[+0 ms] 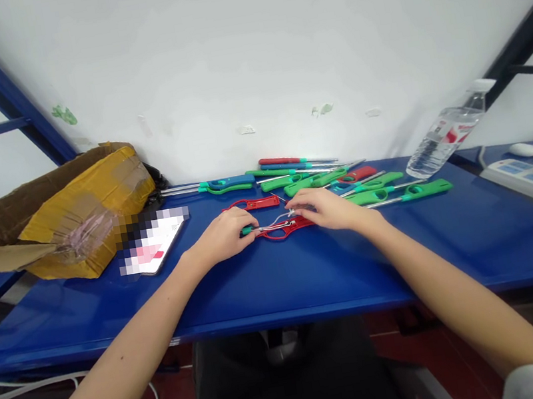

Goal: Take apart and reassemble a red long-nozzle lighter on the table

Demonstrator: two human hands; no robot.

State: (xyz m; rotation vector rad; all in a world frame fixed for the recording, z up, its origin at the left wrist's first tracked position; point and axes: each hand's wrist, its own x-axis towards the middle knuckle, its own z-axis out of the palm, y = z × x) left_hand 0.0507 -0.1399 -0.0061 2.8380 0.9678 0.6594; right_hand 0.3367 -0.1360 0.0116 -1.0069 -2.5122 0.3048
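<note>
Two hands work at an open red casing (279, 232) on a blue table (280, 285).

The left hand (225, 235) pinches the green collar (246, 230) at the casing's left end, fingertips nearly closed. The right hand (321, 208) is curled over the casing's right part, fingertips close together at the white wire (282, 217); whether they grip it, I cannot tell. Just behind lies another red shell (252, 204), with green lighters (372, 197) beyond the right hand and a phone (156, 244) left of the left hand.

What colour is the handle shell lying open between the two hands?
Red; the shell shows best in the head view.
</note>
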